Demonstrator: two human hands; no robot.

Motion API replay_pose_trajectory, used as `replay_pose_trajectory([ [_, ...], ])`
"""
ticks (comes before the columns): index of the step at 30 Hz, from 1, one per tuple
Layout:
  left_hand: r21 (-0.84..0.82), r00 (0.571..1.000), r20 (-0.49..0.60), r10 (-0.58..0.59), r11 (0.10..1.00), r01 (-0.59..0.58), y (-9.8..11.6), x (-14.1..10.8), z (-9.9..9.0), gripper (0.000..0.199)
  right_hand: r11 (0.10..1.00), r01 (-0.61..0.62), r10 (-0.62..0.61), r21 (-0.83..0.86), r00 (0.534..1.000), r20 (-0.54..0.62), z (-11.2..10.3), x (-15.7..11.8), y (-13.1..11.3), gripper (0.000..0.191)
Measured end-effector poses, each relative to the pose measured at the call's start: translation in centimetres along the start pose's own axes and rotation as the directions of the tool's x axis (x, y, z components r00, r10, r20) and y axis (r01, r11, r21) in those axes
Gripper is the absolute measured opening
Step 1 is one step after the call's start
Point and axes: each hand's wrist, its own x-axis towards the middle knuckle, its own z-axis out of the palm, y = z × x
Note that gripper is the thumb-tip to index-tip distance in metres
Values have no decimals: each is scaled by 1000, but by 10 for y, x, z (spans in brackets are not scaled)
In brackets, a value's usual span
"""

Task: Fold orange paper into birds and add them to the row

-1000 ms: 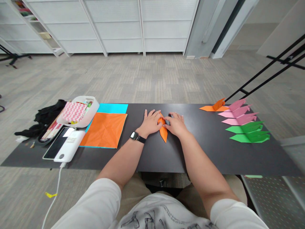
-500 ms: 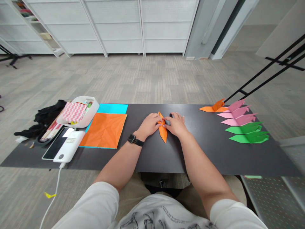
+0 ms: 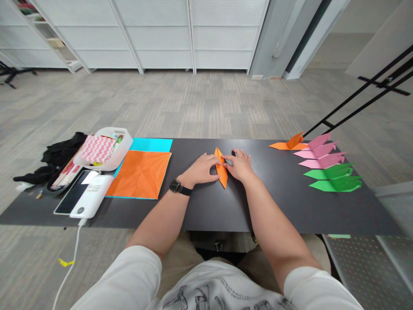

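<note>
A narrow orange folded paper (image 3: 221,171), pointed at both ends, lies upright in my view on the dark table. On its left side is my left hand (image 3: 203,168), its thumb and forefinger spread along the paper's edge and touching it. My right hand (image 3: 239,165) holds the paper's right edge with thumb and forefinger, while its other fingers stretch forward. Between those fingers shows something small and dark grey (image 3: 229,162), too hidden to name. A black watch (image 3: 175,186) is on my left wrist.
Left on the table (image 3: 213,215) lie orange sheets (image 3: 142,172) over blue paper (image 3: 153,145), a white basket (image 3: 124,150), a white power bank (image 3: 92,196) with a cable, a phone (image 3: 72,196) and black cloth (image 3: 64,148). Orange (image 3: 287,145), pink (image 3: 322,161) and green paper cranes (image 3: 338,185) line the right.
My left thumb has moved away from its forefinger, lower along the paper's edge. The right hand and the folded paper stay nearly in place; the view has shifted slightly.
</note>
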Motion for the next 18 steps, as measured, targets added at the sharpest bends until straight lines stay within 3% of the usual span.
replay_pose_trajectory([
  [4,-28,999,50,-2,1000,4,-1,-2,-3,62,1000,6,-5,5,1000,-18,4,3,4,45],
  [7,-50,998,59,-4,999,7,-2,-3,-4,66,1000,28,-27,15,999,-39,8,5,8,47],
  [13,-59,999,33,-14,998,16,-1,0,-6,35,999,38,-37,30,998,-56,13,8,14,48],
  [18,-91,998,-51,21,996,-26,-2,3,-4,13,998,42,-40,36,998,-51,12,8,13,50],
])
